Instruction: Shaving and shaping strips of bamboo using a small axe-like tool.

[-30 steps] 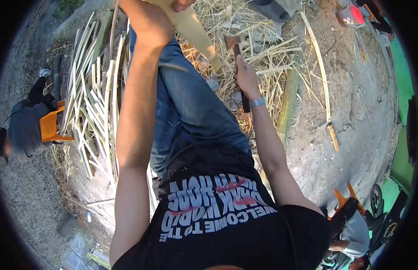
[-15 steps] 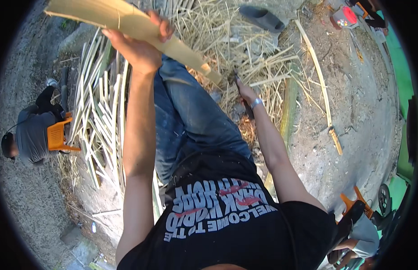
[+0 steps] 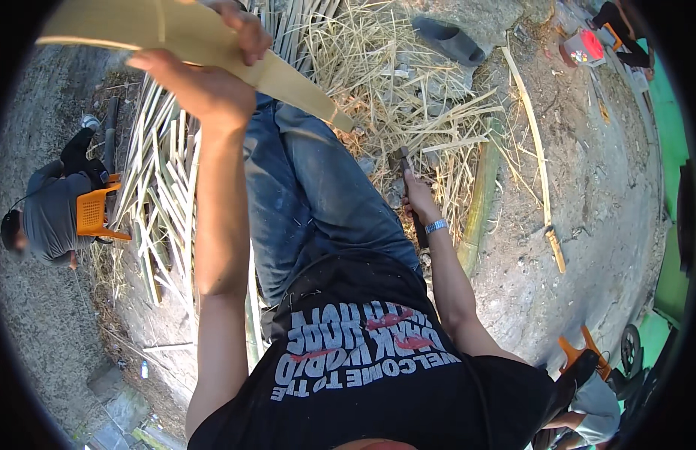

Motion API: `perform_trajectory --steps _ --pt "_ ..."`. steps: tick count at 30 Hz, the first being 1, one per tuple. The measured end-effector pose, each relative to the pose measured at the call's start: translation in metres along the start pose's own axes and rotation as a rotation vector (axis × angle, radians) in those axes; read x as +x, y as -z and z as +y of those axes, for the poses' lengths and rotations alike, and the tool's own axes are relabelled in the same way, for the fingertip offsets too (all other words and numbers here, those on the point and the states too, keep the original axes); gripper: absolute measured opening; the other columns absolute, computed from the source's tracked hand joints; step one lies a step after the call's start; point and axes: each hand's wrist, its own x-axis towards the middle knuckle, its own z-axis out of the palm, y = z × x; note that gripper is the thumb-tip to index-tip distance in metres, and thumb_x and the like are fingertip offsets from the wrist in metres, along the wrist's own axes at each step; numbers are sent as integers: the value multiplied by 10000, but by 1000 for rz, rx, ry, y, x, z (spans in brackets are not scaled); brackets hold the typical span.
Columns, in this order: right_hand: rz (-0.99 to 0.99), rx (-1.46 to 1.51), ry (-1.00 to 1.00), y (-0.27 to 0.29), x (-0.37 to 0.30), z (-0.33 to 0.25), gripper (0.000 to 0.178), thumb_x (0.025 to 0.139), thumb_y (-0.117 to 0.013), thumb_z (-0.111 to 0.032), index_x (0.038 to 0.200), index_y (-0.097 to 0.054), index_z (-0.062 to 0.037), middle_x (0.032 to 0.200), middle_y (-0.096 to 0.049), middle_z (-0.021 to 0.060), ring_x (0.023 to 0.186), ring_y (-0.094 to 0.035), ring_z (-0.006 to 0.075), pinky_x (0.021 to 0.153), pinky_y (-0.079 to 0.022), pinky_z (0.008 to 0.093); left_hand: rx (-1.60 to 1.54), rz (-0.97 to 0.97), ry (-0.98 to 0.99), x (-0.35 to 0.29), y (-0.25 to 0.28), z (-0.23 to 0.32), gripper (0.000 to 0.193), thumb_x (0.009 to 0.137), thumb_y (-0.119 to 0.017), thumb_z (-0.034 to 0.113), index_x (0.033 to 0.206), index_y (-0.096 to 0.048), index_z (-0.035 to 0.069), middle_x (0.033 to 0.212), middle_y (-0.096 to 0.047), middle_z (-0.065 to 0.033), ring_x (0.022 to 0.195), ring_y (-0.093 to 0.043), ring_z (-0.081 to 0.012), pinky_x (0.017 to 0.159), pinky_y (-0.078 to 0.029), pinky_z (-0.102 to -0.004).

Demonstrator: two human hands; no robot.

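Observation:
My left hand [image 3: 219, 96] grips a wide, pale split bamboo piece [image 3: 190, 34], thumb below it and fingers curled over its edge. The bamboo slants from the upper left down to a narrow end above my jeans [image 3: 318, 172]. In my right hand [image 3: 420, 196], fingers wrapped around, is a knife [image 3: 405, 160] with a dark handle that runs back past the wrist. The blade points away from me, over the shavings, and is apart from the bamboo's end.
Bamboo shavings [image 3: 393, 82] heap before me; split strips [image 3: 164, 187] are piled at left. A green bamboo length [image 3: 481, 199], a dark slipper [image 3: 448, 40] and a long strip [image 3: 538, 135] lie to the right. Other people sit at far left [image 3: 55, 214] and lower right [image 3: 595, 412].
The bamboo and my left hand have shifted left. My right hand and the knife have drawn back toward me, opening a gap from the bamboo's lower end.

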Motion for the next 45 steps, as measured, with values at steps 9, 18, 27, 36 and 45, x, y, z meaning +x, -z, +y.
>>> perform_trajectory --steps 9,18,27,36,45 --pt "-30 21 460 -9 -69 -109 586 1042 -479 -566 731 -543 -74 556 -476 -15 446 -461 93 445 -366 275 -132 141 15 6 2 -20 952 828 -305 949 1008 -512 38 946 -517 -67 692 -423 -172 630 -368 -329" --pt "-67 188 644 17 -127 -169 544 1052 -472 -563 805 -516 -81 614 -464 -14 436 -387 51 402 -319 218 -82 237 -103 8 -56 -22 889 891 -254 898 1058 -529 69 878 -545 -55 685 -443 -168 628 -386 -326" --pt "38 200 459 33 -142 -133 564 1046 -458 -588 820 -543 -79 621 -494 -12 440 -436 61 408 -339 211 -67 -19 73 -4 -74 -77 785 975 -306 749 946 -584 16 858 -647 -123 750 -604 -208 683 -458 -343" --pt "109 188 767 70 -255 -213 612 1036 -429 -630 856 -556 -58 639 -488 -9 468 -439 59 429 -343 217 49 -26 -221 65 -145 28 617 1025 -567 500 1400 -510 13 1068 -660 -76 930 -626 -130 802 -503 -295" --pt "98 336 1014 70 -325 -234 658 1030 -376 -675 870 -542 -59 636 -473 4 460 -424 70 423 -334 229 78 -74 -148 79 -171 23 622 1016 -433 666 787 -528 96 657 -421 38 561 -339 -93 525 -257 -275"
